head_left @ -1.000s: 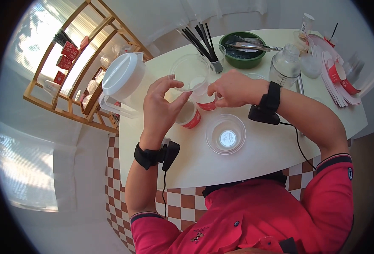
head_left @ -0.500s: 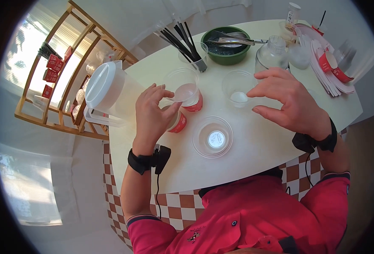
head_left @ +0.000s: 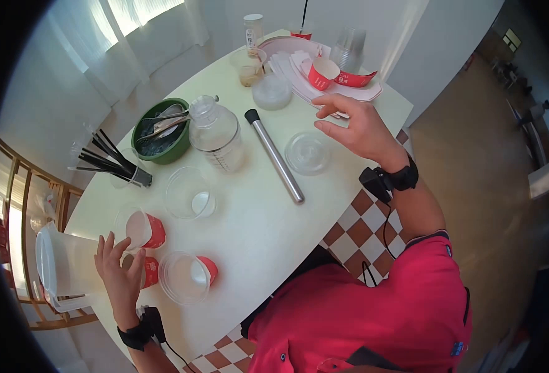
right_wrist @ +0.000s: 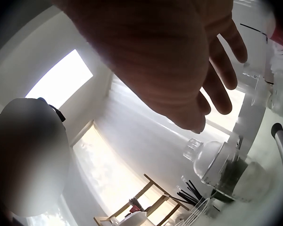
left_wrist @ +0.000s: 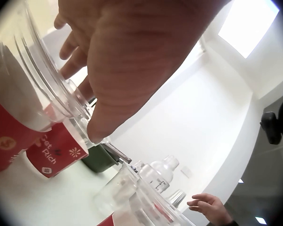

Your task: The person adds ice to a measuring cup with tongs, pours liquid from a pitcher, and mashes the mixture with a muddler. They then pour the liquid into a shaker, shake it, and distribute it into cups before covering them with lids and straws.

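Observation:
My left hand (head_left: 120,273) is at the rim of a clear plastic cup with a red band (head_left: 155,231), its thumb and fingers spread. In the left wrist view, the thumb tip lies right by the clear rims (left_wrist: 61,89), with the other fingers behind them. Another red-banded cup (head_left: 150,272) stands partly hidden behind this hand. To its right are a wide clear cup (head_left: 184,287) showing a red band and a plain clear cup (head_left: 190,194). My right hand (head_left: 360,129) hovers with spread fingers, holding nothing, near a clear round plastic piece (head_left: 307,153).
A steel muddler (head_left: 276,158) lies mid-table beside a clear graduated bottle (head_left: 217,140). Beyond are a green basin (head_left: 178,152) with utensils and black straws (head_left: 109,158) in a cup. A white-lidded pitcher (head_left: 69,261) stands left; pink-white paper (head_left: 296,78) with red cups lies at the back.
The head view has swung to the right. My right hand has left the cups and moved right across the table, fingers spread. My left hand stays by the red-banded cups.

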Available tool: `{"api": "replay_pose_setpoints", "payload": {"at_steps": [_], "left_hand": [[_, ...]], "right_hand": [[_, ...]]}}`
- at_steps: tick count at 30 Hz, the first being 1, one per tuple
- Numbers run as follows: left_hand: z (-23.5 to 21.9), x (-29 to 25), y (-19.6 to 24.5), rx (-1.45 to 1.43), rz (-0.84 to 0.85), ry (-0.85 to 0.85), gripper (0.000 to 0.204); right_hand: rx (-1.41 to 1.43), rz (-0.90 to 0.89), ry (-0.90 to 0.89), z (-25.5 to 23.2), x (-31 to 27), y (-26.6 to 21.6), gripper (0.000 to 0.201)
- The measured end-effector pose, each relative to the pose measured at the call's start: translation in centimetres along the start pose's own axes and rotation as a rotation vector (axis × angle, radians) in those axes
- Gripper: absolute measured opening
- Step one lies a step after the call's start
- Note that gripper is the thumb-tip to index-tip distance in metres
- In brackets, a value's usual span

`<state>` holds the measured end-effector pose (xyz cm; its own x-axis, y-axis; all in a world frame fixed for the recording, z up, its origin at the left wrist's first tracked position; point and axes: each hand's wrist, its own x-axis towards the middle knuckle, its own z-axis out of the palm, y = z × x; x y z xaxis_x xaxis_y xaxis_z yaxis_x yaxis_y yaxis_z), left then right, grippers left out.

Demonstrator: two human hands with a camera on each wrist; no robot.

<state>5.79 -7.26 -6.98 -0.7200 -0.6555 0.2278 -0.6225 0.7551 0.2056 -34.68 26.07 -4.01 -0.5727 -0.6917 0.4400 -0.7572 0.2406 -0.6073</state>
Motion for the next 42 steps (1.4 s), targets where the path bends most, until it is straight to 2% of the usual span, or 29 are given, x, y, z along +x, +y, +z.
{"api": "replay_pose_setpoints", "payload": {"at_steps": [3,6,10,15,18,20,22,24,26,28,30,32,34,38,42], "left_hand": [[-0.2,0.3,0.3,0.029,-0.028,-0.039,0.035],[0.3,0.5,0.7,0.062,-0.049,-0.069,0.035],[0.0,0.4,0.9,0.091,-0.073,-0.101,0.038],[-1.9,-0.5,2.9,0.009,0.014,0.111,0.053],[-3.6,-0.6,5.7,0.03,0.101,0.219,0.047],[-3.8,-0.2,7.0,0.048,0.173,0.211,0.043],[-3.4,0.4,8.1,0.01,0.219,0.192,0.041],[-2.8,1.2,9.0,-0.022,0.274,0.149,0.038],[-1.6,2.1,9.6,-0.018,0.325,0.106,0.036],[-0.8,2.9,10.3,-0.022,0.369,0.055,0.034],[-0.2,3.7,11.1,-0.03,0.409,-0.009,0.033],[0.3,4.3,11.7,-0.017,0.434,-0.044,0.029],[0.5,4.8,12.3,-0.003,0.454,-0.071,0.025],[0.8,5.2,12.5,0.024,0.493,-0.088,0.013],[-0.1,5.2,12.1,0.067,0.478,0.014,0.008]], "right_hand": [[0.073,0.207,0.031,-0.5,1.7,4.9,0.041],[-0.108,0.199,0.126,0.2,3.6,9.7,0.042],[-0.272,0.315,0.103,1.3,6.2,13.4,0.044],[-0.353,0.275,0.092,2.8,8.3,16.5,0.035],[-0.307,0.194,0.147,2.9,9.0,19.3,0.028],[-0.266,0.187,0.219,2.3,8.7,18.0,0.027],[-0.067,0.195,0.242,1.6,8.2,16.8,0.026],[0.227,0.151,0.342,1.3,6.4,14.0,0.025],[0.232,0.241,0.318,0.6,3.8,9.8,0.025],[0.278,0.179,0.197,0.8,0.3,5.3,0.021],[0.121,0.076,-0.019,1.3,-2.7,0.0,0.015],[0.072,-0.112,-0.145,2.8,-4.5,-3.5,0.014],[-0.034,-0.428,-0.212,4.8,-5.3,-4.3,0.018],[-0.059,-0.523,-0.239,8.3,-5.4,-5.7,0.013],[-0.093,-0.559,-0.298,10.8,-4.4,-5.8,0.01]]}}
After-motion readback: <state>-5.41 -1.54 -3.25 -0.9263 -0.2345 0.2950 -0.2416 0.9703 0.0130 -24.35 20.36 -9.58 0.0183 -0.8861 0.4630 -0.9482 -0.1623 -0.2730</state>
